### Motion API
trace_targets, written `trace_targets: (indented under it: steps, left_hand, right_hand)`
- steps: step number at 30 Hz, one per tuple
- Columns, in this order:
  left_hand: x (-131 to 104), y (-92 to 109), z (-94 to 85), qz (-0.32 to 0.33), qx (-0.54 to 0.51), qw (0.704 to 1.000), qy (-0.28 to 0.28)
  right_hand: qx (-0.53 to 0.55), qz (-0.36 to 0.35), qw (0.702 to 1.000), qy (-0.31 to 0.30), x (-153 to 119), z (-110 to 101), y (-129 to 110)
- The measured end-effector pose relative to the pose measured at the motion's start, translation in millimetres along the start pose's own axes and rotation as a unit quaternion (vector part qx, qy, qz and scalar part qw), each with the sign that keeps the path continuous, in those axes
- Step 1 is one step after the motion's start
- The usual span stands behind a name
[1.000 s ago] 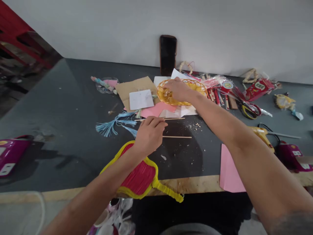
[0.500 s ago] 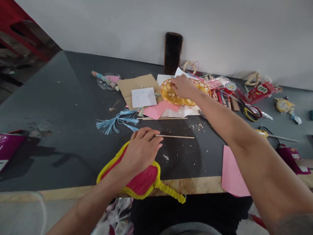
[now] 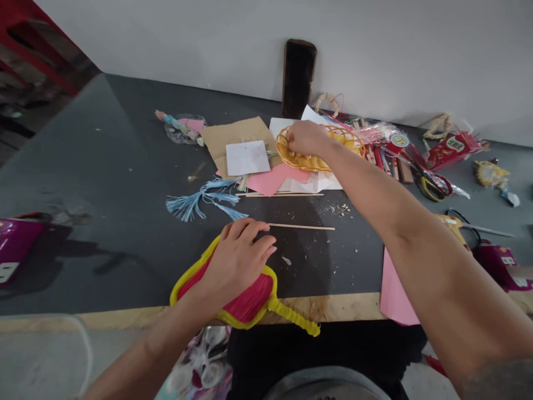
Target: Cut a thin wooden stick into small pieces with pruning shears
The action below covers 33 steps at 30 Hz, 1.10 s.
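Note:
My left hand (image 3: 244, 250) rests over a hand fan (image 3: 250, 303) with a dark pink face and yellow wrapped rim and handle, at the table's front edge. Its fingers are bent and apart. A thin wooden stick (image 3: 302, 226) lies on the table, one end close to my left fingertips; whether they touch it is unclear. My right hand (image 3: 306, 138) reaches into a yellow woven basket (image 3: 308, 162), fingers closed downward among small pale pieces. What those fingers hold is hidden.
Blue tassels (image 3: 200, 201), brown paper (image 3: 237, 133), a white card (image 3: 247, 158) and pink paper (image 3: 278, 179) lie left of the basket. A phone (image 3: 298, 78) leans on the wall. Scissors (image 3: 433, 186), a glue gun (image 3: 456, 228) and a pink sheet (image 3: 395, 286) are right.
My right hand has turned and its fingers have closed downward inside the basket. My left hand stays over the fan. The whole view has shifted slightly.

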State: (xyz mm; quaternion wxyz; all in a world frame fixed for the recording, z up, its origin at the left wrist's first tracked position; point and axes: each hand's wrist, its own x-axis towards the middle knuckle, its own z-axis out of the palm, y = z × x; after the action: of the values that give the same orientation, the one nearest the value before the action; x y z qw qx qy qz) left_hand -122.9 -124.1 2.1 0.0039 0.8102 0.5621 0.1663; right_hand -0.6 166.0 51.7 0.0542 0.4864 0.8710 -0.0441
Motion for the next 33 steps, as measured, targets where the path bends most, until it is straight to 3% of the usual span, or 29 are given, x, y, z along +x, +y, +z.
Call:
trace_targets:
  steps: [6,12,17,19,21,24,28,31,33]
  left_hand:
    - [-11,-5,3.4,-0.002,-0.014,1.000,0.019]
    - [-17,-20,2.8,0.022,0.004,0.999,0.044]
    - [-24,-50,-4.8,0.020,-0.017,0.998,0.049]
    - [-19,-51,-9.5,0.012,-0.001,0.998,0.056]
    - [-5,-39,-13.7,0.004,-0.013,0.998,0.063]
    - [33,-2,-14.5,-0.009,-0.122,0.988,0.092]
    - [89,42,1.6,-0.085,-0.332,0.934,0.105]
    - [112,54,19.4,-0.127,-0.475,0.870,0.043]
    - [115,56,28.1,-0.138,-0.516,0.845,-0.013]
  right_hand:
    - [0.053,-0.021,0.997,0.059,-25,-14,11]
    - [0.094,-0.079,0.989,0.083,-101,-28,31]
    - [0.132,-0.143,0.979,0.065,-173,-4,52]
    - [0.145,-0.146,0.976,0.071,-195,10,59]
    - [0.157,-0.162,0.969,0.096,-210,24,61]
    - [0.174,-0.194,0.951,0.165,-223,42,57]
    - [0.171,-0.184,0.933,0.256,-228,60,47]
    - [0.144,-0.159,0.929,0.301,-228,72,47]
    - [0.129,-0.145,0.925,0.326,-227,78,51]
